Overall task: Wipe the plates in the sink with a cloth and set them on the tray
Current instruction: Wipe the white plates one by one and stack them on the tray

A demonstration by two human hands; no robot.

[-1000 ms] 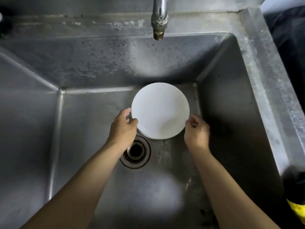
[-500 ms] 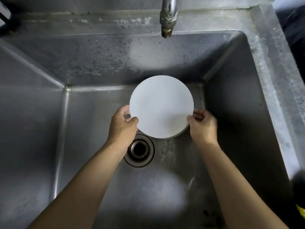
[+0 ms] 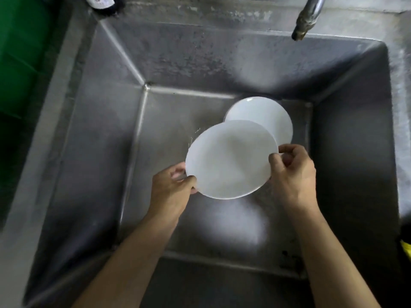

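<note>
A white round plate [image 3: 231, 158] is held above the bottom of the steel sink [image 3: 169, 63]. My left hand [image 3: 171, 187] pinches its left rim with the thumb on top. My right hand [image 3: 293, 174] grips the right rim, fingers curled around the edge. A second white plate [image 3: 266, 116] lies on the sink floor behind and to the right, partly covered by the raised one. No cloth and no tray are in view.
The tap spout [image 3: 308, 16] hangs over the back right of the sink. A green surface [image 3: 20, 52] stands beyond the left rim, and a dark bottle base [image 3: 102, 3] sits at the back left. Something yellow [image 3: 405, 250] shows at the right edge.
Both hands have lifted the top plate off the stack and moved it left and toward me, uncovering the second plate. The view has swung left.
</note>
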